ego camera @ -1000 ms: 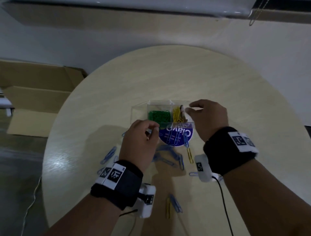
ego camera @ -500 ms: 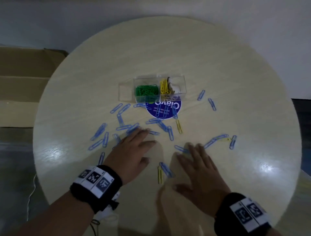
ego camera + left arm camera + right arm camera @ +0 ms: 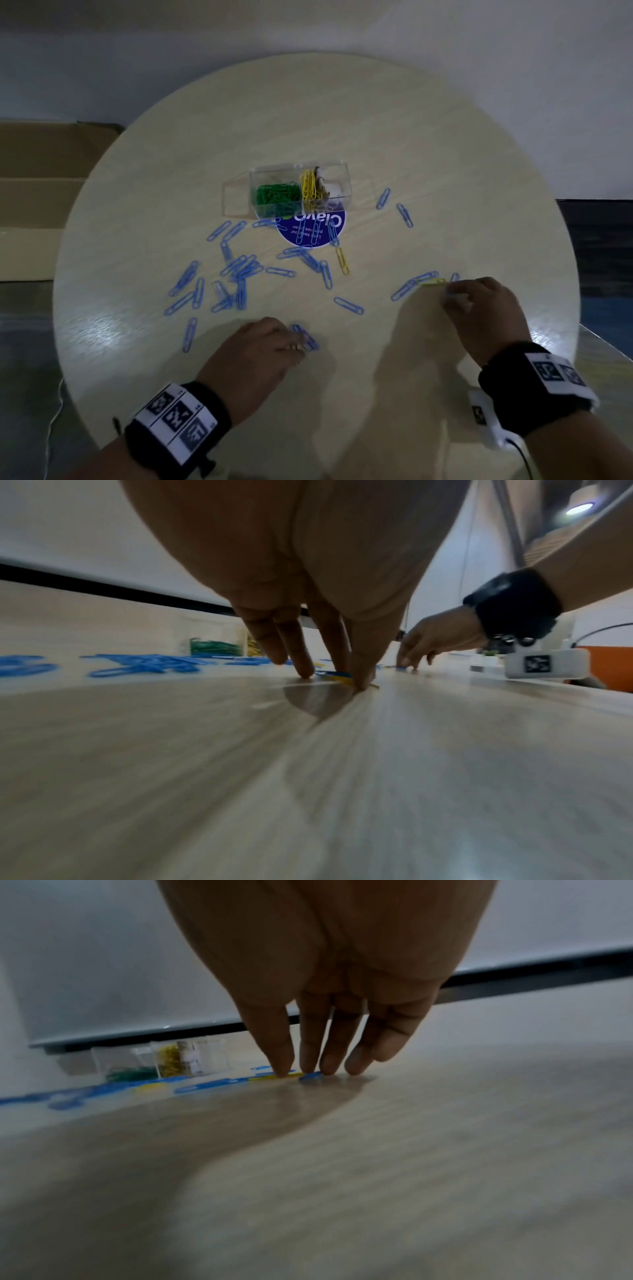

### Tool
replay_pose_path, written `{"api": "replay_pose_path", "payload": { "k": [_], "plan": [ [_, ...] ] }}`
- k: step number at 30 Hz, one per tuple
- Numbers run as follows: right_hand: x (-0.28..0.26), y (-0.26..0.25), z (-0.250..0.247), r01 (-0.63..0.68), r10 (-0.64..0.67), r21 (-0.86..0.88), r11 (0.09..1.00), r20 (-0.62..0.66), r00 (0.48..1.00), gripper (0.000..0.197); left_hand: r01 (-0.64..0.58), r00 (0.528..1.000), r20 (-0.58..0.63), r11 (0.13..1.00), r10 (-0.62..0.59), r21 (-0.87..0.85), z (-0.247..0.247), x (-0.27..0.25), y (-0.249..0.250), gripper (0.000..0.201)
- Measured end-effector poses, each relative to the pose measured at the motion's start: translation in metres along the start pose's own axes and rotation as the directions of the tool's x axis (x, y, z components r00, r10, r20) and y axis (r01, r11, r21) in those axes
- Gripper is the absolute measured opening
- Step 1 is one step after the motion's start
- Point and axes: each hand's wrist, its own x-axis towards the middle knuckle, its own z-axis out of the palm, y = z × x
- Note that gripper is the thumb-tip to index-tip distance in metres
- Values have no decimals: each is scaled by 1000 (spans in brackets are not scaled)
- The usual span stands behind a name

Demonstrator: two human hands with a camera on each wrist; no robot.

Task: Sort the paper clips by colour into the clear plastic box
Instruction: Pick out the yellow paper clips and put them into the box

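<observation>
Paper clips, mostly blue (image 3: 239,270), are scattered flat across a round pale wood table (image 3: 376,137), thickest at the left and centre. Behind them stands the clear plastic box (image 3: 337,183), with green clips (image 3: 275,197) in its left compartment and yellow clips (image 3: 308,186) in the one beside it; no blue ones can be seen inside it.

At lower centre, the left hand (image 3: 260,356) is set fingertips-down on the table, thumb and finger closing together over a blue clip lying on a yellow one (image 3: 337,676). Whether the clips are already pinched cannot be told.

At the right, the right hand (image 3: 479,311) is lowered with straight fingers close together, the tips (image 3: 284,1066) pressed just beside a yellow clip (image 3: 433,281) and a blue one.

Flat wire is judged hard to lift: each clip is best slid or tipped by one end, then pinched. Overlapping colours should be separated before being carried to the box.
</observation>
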Motion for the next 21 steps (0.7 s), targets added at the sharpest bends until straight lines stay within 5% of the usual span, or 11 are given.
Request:
{"api": "replay_pose_path", "payload": {
  "k": [4,8,15,21],
  "plan": [
    [4,5,-9,26,-33,-62,998,-126,992,15,151,987,-43,985,-155,-82,-9,0,-5,29],
    [13,4,-1,101,-101,-19,995,-11,995,22,326,929,-85,908,-359,-265,-19,7,-8,32],
    [11,-12,0,193,-188,-104,976,53,981,13,16,999,-38,998,-13,58,-13,-5,-5,8],
    [-5,-22,-6,188,-170,-36,981,286,943,10,113,991,69,990,-119,86,-17,-25,-11,9]
  ]
}}
